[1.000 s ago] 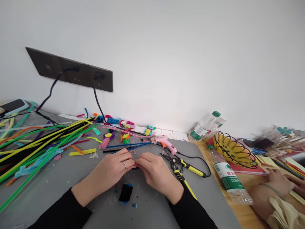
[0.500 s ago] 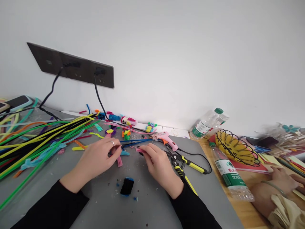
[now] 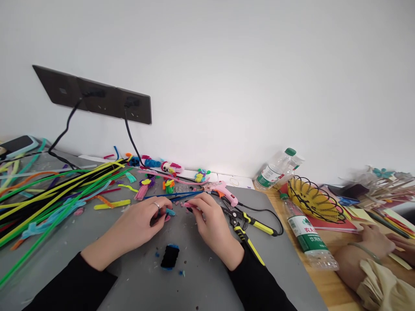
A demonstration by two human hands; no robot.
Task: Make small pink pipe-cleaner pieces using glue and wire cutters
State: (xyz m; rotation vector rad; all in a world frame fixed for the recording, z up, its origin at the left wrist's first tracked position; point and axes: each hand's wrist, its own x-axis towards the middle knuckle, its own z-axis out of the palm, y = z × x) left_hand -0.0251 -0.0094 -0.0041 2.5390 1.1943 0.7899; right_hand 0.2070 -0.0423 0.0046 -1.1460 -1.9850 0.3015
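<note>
My right hand (image 3: 216,226) pinches a small pink fuzzy piece (image 3: 187,204) between thumb and fingertips, above the grey mat (image 3: 129,276). My left hand (image 3: 138,222), with a ring on one finger, is curled with its fingertips close together. A short blue piece (image 3: 170,212) shows at those fingertips, with a bit of pink beside it. Whether the left fingers grip either one is hidden. Nearer to me lies a black fuzzy block with blue edges (image 3: 170,257). Just behind my right hand is a pink glue gun (image 3: 227,192); yellow-and-black pliers (image 3: 244,229) lie to its right.
Long pipe cleaners (image 3: 65,194) heap at the left. Small fuzzy figures (image 3: 170,167) line the wall. A water bottle (image 3: 308,235), another bottle (image 3: 274,170) and a yellow basket (image 3: 316,201) stand or lie right. Another person's hand (image 3: 374,242) rests far right.
The view has shifted slightly. My left hand has moved a little right, its fingertips now over the blue and pink pieces. My right hand keeps its pinch on the pink piece.
</note>
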